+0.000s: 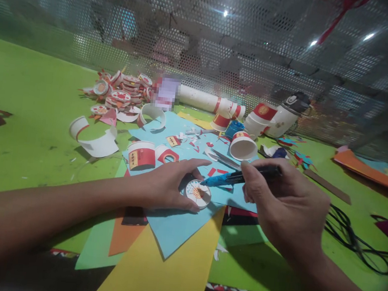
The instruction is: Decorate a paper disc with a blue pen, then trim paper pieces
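Note:
My left hand (167, 186) grips a small white paper disc (198, 194) by its edge, thumb on the near side and fingers around the far side. Orange marks fill the disc's middle, thin dark lines run outward, and blue dots lie in its upper left. In my right hand (287, 205) is a marker (232, 178) with a blue-stained front and a dark rear end. The marker's tip points left and meets or hovers just over the disc's upper edge; I cannot tell which. Beneath both lies a light blue paper sheet (168, 234).
Scissors (225, 160) and paper scraps lie beyond my hands, near paper cups (243, 146) and a blue jar (234, 129). Decorated discs (121, 96) are piled at back left. A black cable (353, 238) loops at right. Perforated metal mesh (204, 36) borders the green table's far side.

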Demonstrator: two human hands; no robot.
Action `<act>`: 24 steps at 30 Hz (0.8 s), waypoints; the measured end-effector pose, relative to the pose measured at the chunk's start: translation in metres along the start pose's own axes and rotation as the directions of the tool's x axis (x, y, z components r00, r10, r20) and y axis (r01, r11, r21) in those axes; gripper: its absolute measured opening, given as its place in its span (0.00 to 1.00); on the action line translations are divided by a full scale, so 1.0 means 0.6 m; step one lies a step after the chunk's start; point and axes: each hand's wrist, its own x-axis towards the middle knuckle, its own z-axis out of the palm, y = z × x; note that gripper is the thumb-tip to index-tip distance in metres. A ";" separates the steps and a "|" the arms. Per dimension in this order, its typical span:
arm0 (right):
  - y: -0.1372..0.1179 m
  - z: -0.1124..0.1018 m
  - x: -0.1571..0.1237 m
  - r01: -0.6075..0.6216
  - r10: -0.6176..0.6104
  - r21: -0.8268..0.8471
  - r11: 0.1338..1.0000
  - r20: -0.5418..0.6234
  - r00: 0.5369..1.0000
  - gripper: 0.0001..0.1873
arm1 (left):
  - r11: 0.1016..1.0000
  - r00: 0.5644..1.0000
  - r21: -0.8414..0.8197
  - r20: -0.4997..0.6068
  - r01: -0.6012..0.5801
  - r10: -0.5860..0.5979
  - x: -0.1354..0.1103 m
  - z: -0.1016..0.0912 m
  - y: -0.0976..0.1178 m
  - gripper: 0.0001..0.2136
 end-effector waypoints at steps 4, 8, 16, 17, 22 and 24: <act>0.001 0.001 0.005 -0.068 0.067 0.060 0.996 0.016 0.998 0.09 | 1.000 1.000 0.004 0.009 0.010 -0.010 -0.001 -0.001 0.003 0.44; 0.008 0.000 0.008 -0.136 0.129 0.153 0.979 0.054 0.990 0.09 | 1.000 1.000 0.009 0.012 0.021 -0.021 -0.002 -0.002 0.007 0.43; 0.043 0.004 0.029 -0.432 0.382 0.501 0.750 0.205 0.901 0.17 | 1.000 0.999 0.007 0.016 0.030 -0.030 -0.001 -0.003 0.008 0.42; 0.043 0.004 0.033 -0.461 0.410 0.520 0.719 0.218 0.885 0.19 | 0.999 0.999 0.010 0.016 0.030 -0.031 -0.001 -0.003 0.008 0.42; 0.032 0.004 0.048 -0.591 0.570 0.618 0.518 0.265 0.778 0.24 | 1.000 1.000 0.010 0.010 0.026 -0.026 -0.002 -0.001 0.005 0.43; 0.030 0.004 0.052 -0.606 0.616 0.655 0.451 0.262 0.742 0.26 | 1.000 1.000 0.019 0.009 0.024 -0.024 -0.002 0.000 0.002 0.43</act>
